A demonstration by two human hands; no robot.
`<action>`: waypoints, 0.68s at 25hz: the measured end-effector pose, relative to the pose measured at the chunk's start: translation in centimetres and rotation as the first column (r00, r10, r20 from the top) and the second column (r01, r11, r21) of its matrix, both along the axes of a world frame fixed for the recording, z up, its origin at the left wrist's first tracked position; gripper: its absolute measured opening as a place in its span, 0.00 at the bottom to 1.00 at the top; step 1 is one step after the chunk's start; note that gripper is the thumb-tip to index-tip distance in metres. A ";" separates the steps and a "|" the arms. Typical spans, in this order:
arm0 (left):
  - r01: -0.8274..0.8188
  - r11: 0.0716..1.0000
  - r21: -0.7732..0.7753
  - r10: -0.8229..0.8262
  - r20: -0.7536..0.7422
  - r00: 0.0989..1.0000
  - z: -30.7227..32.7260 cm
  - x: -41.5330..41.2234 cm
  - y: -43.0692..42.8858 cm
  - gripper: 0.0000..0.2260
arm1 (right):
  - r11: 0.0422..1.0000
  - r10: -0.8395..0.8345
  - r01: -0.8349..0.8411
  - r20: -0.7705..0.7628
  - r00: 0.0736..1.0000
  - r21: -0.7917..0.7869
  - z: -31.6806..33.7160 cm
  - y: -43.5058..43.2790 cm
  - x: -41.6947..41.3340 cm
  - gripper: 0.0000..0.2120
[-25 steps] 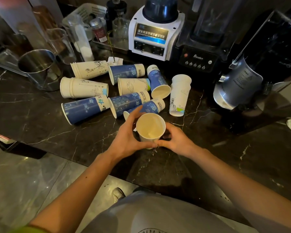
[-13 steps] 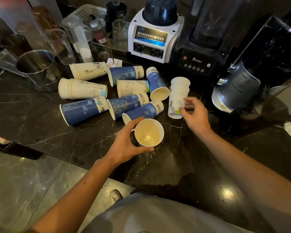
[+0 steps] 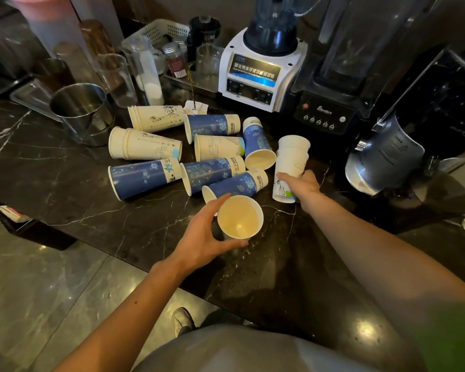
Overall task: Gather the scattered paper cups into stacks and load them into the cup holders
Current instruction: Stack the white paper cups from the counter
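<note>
left hand [image 3: 202, 237] holds upright cup [image 3: 239, 217]; right hand [image 3: 302, 183] grips white stack [image 3: 291, 163] (inverted).

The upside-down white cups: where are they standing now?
Right of the scattered pile, the upside-down white cups stand on the counter before the black blender, the right hand on them.

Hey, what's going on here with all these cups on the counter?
A person is gathering paper cups on a dark marble counter. The left hand holds an upright white cup, mouth up. The right hand grips a white upside-down stack standing by the blenders. About eight more cups, blue and white, lie on their sides behind. No cup holder is in view.
</note>
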State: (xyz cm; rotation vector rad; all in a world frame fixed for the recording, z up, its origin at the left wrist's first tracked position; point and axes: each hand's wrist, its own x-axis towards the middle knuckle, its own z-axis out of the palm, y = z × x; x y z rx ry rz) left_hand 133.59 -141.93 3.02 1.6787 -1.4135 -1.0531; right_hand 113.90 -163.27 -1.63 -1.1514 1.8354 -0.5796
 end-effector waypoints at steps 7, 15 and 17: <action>-0.010 1.000 -0.017 0.010 -0.030 1.000 -0.5 -0.2 -0.5 0.42 | 0.964 0.166 -0.139 0.106 0.980 -0.227 2.5 6.5 -3.2 0.43; 0.010 0.999 -0.052 -0.012 -0.028 1.000 -0.3 0.3 -0.9 0.46 | 0.817 0.474 -0.238 0.377 0.796 -0.525 10.3 10.9 -1.8 0.41; 0.020 0.999 -0.050 -0.022 -0.039 0.999 -0.4 0.4 -0.9 0.46 | 0.794 0.538 -0.319 0.354 0.765 -0.517 10.3 12.1 -0.8 0.40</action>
